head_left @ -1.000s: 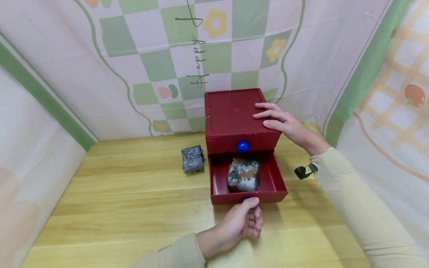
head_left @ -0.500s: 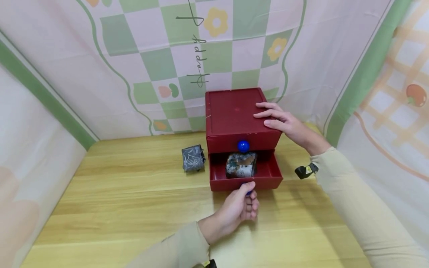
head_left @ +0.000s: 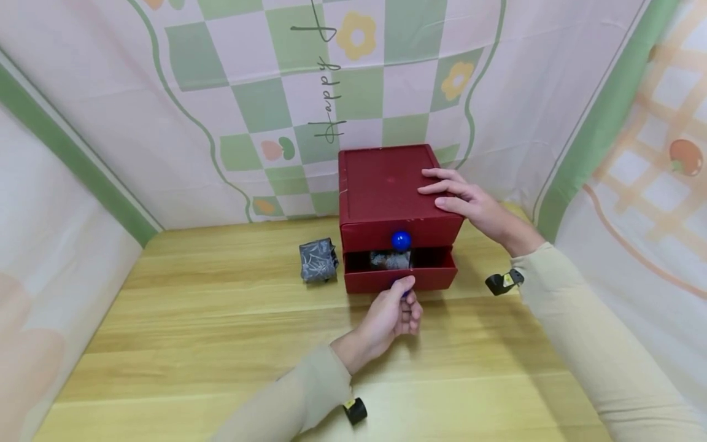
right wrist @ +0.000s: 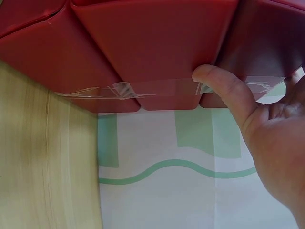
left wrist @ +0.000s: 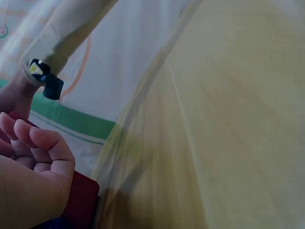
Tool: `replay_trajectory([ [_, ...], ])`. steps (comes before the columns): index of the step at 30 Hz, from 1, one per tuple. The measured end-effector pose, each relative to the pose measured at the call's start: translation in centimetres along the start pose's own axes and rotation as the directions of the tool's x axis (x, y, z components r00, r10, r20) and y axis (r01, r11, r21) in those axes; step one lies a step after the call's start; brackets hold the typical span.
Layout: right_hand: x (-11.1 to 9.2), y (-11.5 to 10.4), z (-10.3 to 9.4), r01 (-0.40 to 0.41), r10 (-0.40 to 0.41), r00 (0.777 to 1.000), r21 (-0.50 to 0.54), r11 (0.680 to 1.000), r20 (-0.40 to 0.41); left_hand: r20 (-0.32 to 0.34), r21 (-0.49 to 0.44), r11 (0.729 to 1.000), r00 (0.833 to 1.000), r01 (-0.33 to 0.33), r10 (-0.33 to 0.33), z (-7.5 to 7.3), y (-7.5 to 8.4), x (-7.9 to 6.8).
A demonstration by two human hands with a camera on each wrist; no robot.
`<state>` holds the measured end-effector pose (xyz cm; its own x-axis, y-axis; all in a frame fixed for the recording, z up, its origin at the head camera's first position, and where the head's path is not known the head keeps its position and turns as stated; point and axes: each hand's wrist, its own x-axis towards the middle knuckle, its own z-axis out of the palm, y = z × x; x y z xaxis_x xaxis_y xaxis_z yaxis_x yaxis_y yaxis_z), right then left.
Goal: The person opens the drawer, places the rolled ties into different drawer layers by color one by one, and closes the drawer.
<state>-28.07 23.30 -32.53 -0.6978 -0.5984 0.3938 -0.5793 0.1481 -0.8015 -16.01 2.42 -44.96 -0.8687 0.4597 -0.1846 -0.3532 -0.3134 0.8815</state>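
We read one word, "Happy", in dark script running sideways up the cloth (head_left: 409, 92) at the back; a further letter above it is cut off by the top edge of the head view. The yellow patches on the two black wrist mounts, right (head_left: 504, 283) and left (head_left: 356, 410), are too small for us to read.

The red cabinet (head_left: 386, 184) stands on the wood-grain worktop (head_left: 193, 319), in front of the cloth. Its upper knob (head_left: 401, 240) is blue and its upper drawer is closed. The lower drawer (head_left: 433, 280) stands partway out. Inside lies a patterned packet (head_left: 390, 260); the drawer front and the upper part of the cabinet hide much of it from us.

We find the left hand (head_left: 385, 319) pinching the blue lower knob (head_left: 405, 293), thumb on top, largely covering it. The right hand (head_left: 461, 193) rests on the cabinet's right top edge, fingers spread over the top. In the right wrist view its thumb lies against the red surface, near a band of clear tape (right wrist: 157, 87).

A grey packet (head_left: 318, 261) with pale line markings sits on the worktop just left of the cabinet. We note green checks and yellow flowers on the cloth, and an orange-checked side cloth (head_left: 685, 156) at right.
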Motion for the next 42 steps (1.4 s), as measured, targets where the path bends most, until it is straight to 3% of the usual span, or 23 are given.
replay_trajectory([
  [21, 0.1, 0.3, 0.0, 0.018, -0.018, 1.0, 0.006, 1.0, -0.006, -0.03, 0.056, 0.998, 0.999, -0.032, 0.034, -1.1, 0.9, 2.7],
  [42, 0.0, 0.2, -0.1, 0.002, -0.002, 1.0, -0.001, 1.0, -0.008, 0.013, 0.056, 0.998, 0.999, -0.031, 0.031, -1.4, 1.4, 3.3],
])
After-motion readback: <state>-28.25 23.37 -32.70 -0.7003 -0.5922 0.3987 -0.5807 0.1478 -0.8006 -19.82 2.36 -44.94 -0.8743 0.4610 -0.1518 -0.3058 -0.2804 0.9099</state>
